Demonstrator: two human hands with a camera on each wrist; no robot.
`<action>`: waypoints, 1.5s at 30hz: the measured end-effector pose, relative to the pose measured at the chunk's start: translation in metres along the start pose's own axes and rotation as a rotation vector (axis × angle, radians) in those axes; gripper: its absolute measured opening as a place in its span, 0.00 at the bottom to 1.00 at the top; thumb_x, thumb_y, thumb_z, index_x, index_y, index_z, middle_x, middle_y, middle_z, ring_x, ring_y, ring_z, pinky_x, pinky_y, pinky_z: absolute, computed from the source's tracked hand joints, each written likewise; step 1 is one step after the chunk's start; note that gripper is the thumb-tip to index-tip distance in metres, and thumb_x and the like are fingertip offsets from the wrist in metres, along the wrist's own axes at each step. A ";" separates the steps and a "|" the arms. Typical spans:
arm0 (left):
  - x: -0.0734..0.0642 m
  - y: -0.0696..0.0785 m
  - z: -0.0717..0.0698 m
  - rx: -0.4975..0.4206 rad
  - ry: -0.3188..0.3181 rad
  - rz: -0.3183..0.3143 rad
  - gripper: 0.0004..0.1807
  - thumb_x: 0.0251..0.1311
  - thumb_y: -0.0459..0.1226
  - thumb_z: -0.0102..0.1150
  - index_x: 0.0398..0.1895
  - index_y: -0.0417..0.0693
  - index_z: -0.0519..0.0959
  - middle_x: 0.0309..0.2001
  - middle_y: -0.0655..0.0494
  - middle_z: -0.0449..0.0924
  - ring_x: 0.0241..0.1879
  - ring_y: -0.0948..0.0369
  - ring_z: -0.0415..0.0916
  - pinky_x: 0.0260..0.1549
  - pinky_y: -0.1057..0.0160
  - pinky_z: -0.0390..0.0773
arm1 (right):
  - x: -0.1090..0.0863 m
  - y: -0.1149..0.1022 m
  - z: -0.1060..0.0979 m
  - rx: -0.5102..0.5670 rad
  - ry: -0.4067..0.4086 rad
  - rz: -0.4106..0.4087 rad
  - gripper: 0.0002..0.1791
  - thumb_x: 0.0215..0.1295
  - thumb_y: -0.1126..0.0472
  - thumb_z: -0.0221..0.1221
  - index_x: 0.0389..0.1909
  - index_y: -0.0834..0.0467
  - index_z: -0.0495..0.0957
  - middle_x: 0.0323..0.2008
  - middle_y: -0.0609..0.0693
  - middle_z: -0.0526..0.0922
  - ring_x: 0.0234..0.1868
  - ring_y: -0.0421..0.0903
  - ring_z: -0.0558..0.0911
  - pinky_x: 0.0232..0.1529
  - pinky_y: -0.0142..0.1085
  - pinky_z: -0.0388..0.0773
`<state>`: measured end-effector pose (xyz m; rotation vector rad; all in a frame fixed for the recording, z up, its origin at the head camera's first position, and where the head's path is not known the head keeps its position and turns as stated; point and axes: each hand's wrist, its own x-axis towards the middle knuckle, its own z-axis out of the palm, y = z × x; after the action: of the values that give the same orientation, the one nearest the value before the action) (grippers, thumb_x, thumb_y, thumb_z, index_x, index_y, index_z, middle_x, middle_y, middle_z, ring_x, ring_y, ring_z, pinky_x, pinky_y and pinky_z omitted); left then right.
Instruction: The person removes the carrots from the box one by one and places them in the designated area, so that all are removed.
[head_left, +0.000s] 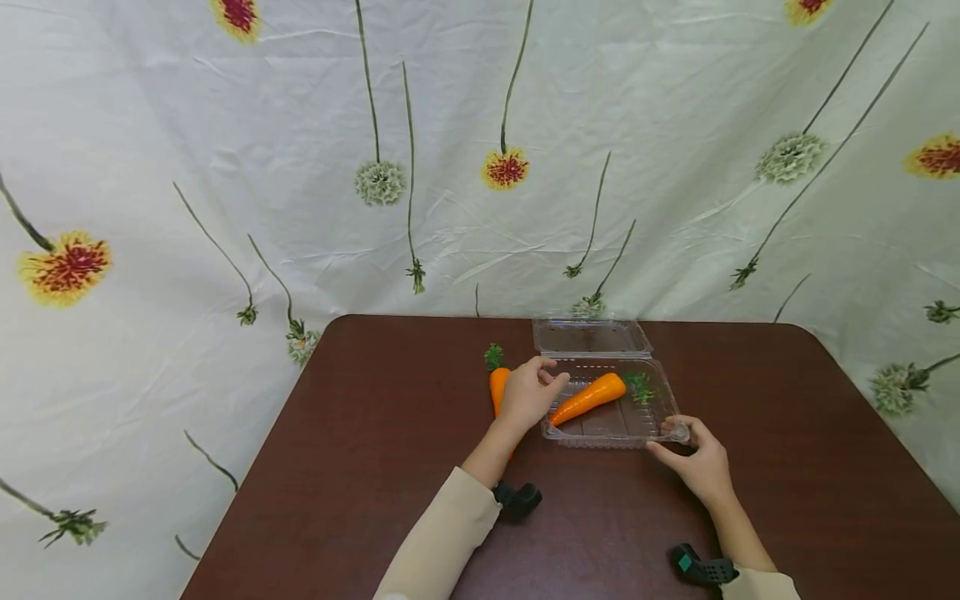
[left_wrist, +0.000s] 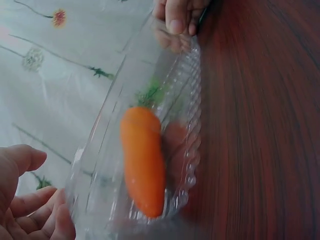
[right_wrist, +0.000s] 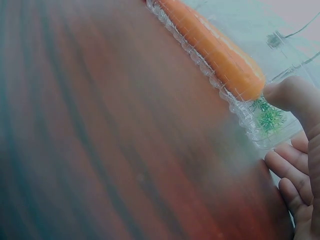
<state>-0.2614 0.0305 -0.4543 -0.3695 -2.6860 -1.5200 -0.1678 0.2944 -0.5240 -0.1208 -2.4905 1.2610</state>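
A clear plastic clamshell container [head_left: 600, 435] sits on the table with its lid [head_left: 592, 337] folded back. Inside it lies an orange carrot [head_left: 588, 398] with a green leafy top [head_left: 639, 388], slanting across the base. My right hand [head_left: 701, 467] grips the container's near right corner between thumb and fingers [right_wrist: 290, 162]. At the left rim is my left hand [head_left: 527, 390], its fingers loosely bent and its thumb [left_wrist: 30, 159] held apart, right by the plastic edge. A second carrot [head_left: 498, 383] lies left of the container, partly hidden behind my left hand and forearm.
The dark brown wooden table [head_left: 360, 467] runs back to a pale hanging cloth [head_left: 465, 233] printed with flowers. The folded-back lid lies near the table's far edge. Black bands with cameras [head_left: 517, 502] sit on both wrists.
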 end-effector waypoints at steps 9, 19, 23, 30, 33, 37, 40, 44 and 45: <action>0.008 0.012 0.014 0.096 -0.033 0.044 0.19 0.64 0.45 0.61 0.53 0.44 0.80 0.32 0.57 0.80 0.23 0.64 0.73 0.24 0.67 0.75 | 0.000 0.000 -0.001 -0.003 0.009 -0.013 0.25 0.54 0.59 0.72 0.51 0.61 0.77 0.44 0.57 0.83 0.40 0.25 0.72 0.39 0.24 0.70; 0.017 0.014 0.028 0.158 -0.120 0.040 0.18 0.65 0.44 0.62 0.53 0.47 0.80 0.37 0.56 0.81 0.33 0.61 0.77 0.33 0.64 0.78 | -0.001 0.000 0.000 0.004 0.003 -0.017 0.24 0.54 0.60 0.72 0.51 0.62 0.76 0.44 0.57 0.83 0.39 0.25 0.72 0.39 0.23 0.69; 0.020 0.015 0.036 0.206 -0.132 0.056 0.17 0.63 0.43 0.63 0.52 0.46 0.81 0.36 0.57 0.80 0.34 0.61 0.77 0.35 0.65 0.78 | 0.000 -0.001 0.000 0.004 0.003 -0.021 0.24 0.54 0.60 0.72 0.51 0.62 0.77 0.44 0.57 0.83 0.39 0.25 0.73 0.40 0.23 0.69; 0.023 0.014 0.046 0.242 -0.165 0.106 0.15 0.63 0.41 0.62 0.50 0.43 0.82 0.38 0.55 0.79 0.37 0.61 0.76 0.37 0.65 0.76 | -0.001 -0.001 0.000 0.002 0.002 -0.011 0.24 0.54 0.59 0.72 0.51 0.61 0.77 0.44 0.57 0.83 0.39 0.27 0.73 0.39 0.25 0.71; 0.025 0.014 0.050 0.284 -0.189 0.105 0.15 0.64 0.42 0.62 0.51 0.45 0.81 0.38 0.56 0.79 0.37 0.61 0.76 0.36 0.66 0.76 | -0.002 -0.001 -0.001 -0.006 -0.002 -0.004 0.24 0.55 0.59 0.72 0.51 0.61 0.77 0.44 0.57 0.83 0.39 0.27 0.73 0.40 0.26 0.71; 0.027 0.012 0.055 0.342 -0.212 0.091 0.16 0.64 0.43 0.62 0.52 0.47 0.81 0.40 0.57 0.78 0.37 0.62 0.75 0.36 0.67 0.76 | -0.002 -0.001 -0.001 -0.011 -0.010 0.004 0.24 0.55 0.58 0.72 0.51 0.60 0.77 0.45 0.56 0.83 0.39 0.28 0.73 0.40 0.27 0.71; 0.028 0.011 0.057 0.374 -0.212 0.099 0.16 0.63 0.43 0.62 0.52 0.47 0.81 0.41 0.56 0.79 0.38 0.62 0.76 0.37 0.66 0.77 | -0.001 -0.001 -0.001 -0.013 -0.010 0.006 0.24 0.55 0.58 0.72 0.51 0.60 0.77 0.45 0.56 0.83 0.40 0.27 0.73 0.40 0.27 0.71; 0.029 0.011 0.058 0.420 -0.216 0.100 0.17 0.63 0.44 0.63 0.52 0.49 0.81 0.43 0.56 0.80 0.40 0.61 0.78 0.38 0.66 0.78 | -0.001 -0.002 -0.001 -0.020 -0.012 0.008 0.25 0.55 0.58 0.72 0.51 0.61 0.76 0.45 0.56 0.83 0.40 0.26 0.72 0.41 0.27 0.70; 0.029 0.011 0.058 0.435 -0.219 0.101 0.17 0.62 0.44 0.63 0.52 0.49 0.81 0.44 0.56 0.80 0.40 0.61 0.78 0.37 0.65 0.78 | -0.001 -0.002 -0.001 -0.022 -0.012 0.007 0.25 0.55 0.58 0.72 0.52 0.61 0.76 0.45 0.56 0.83 0.40 0.26 0.72 0.41 0.27 0.70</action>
<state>-0.2819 0.0908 -0.4713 -0.6635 -3.0014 -0.8764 -0.1667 0.2941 -0.5222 -0.1285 -2.5169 1.2405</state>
